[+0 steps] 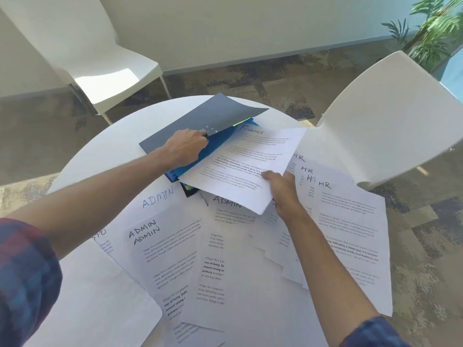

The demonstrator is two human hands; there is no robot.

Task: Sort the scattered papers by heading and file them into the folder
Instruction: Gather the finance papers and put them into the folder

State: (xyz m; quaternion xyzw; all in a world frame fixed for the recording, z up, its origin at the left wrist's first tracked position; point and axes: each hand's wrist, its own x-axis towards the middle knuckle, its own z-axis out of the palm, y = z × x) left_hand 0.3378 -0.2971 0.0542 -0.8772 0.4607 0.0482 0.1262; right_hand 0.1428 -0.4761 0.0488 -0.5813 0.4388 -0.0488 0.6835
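Note:
A dark grey folder (pixel 200 116) lies at the far side of the round white table (pixel 105 136), its cover lifted over blue inner dividers (pixel 200 159). My left hand (pixel 185 146) grips the edge of the raised cover. My right hand (pixel 283 191) pinches the near edge of a sheet headed FINANCE (pixel 253 161), which slants over the open folder. Papers headed ADMIN (pixel 162 246) are spread at the near left and middle. Papers headed HR (pixel 348 221) fan out on the right.
A white chair (pixel 390 116) stands close at the right, its back over the table's edge. Another white chair (pixel 82 53) stands at the far left. A potted plant (pixel 436 28) is at the far right. A white sheet (pixel 100 304) lies at the near left.

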